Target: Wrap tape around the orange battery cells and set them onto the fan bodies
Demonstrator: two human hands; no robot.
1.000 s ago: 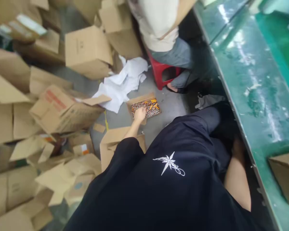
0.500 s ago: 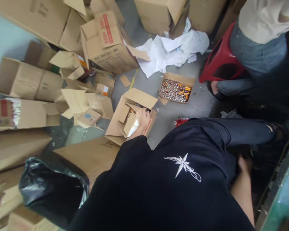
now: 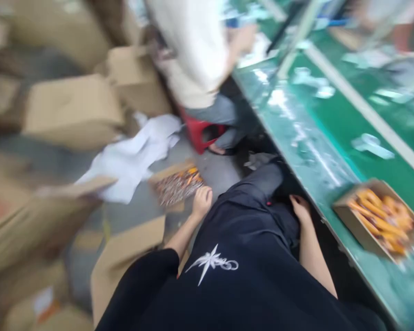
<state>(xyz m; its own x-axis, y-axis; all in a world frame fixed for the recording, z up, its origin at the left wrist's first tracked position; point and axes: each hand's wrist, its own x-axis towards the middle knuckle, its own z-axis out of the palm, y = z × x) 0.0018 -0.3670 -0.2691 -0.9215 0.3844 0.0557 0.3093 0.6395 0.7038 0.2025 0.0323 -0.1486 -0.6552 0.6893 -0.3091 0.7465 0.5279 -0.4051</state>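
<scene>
My left hand (image 3: 203, 201) is closed in a loose fist beside my left knee. Whatever it holds, if anything, is hidden. Just beyond it on the floor lies a shallow cardboard box (image 3: 145, 183) with many small metallic cylinders and some orange ones (image 3: 190, 175), blurred. Nearer to me is an open carton (image 3: 127, 248), its flap raised beneath my left forearm. My right hand (image 3: 300, 209) rests by my right thigh, near the bench edge, fingers loosely out and nothing seen in them.
At the right runs a green workbench (image 3: 296, 151), carrying a box (image 3: 359, 230) of orange pieces. Ahead, a person (image 3: 196, 55) sits on a red stool (image 3: 196, 133). White sheeting (image 3: 127, 156) and several cartons (image 3: 76, 105) cover the floor at left.
My view has swung to the right, bringing the bench into sight. My left hand has come out of the open carton to beside my knee. My right hand shows more clearly by the thigh.
</scene>
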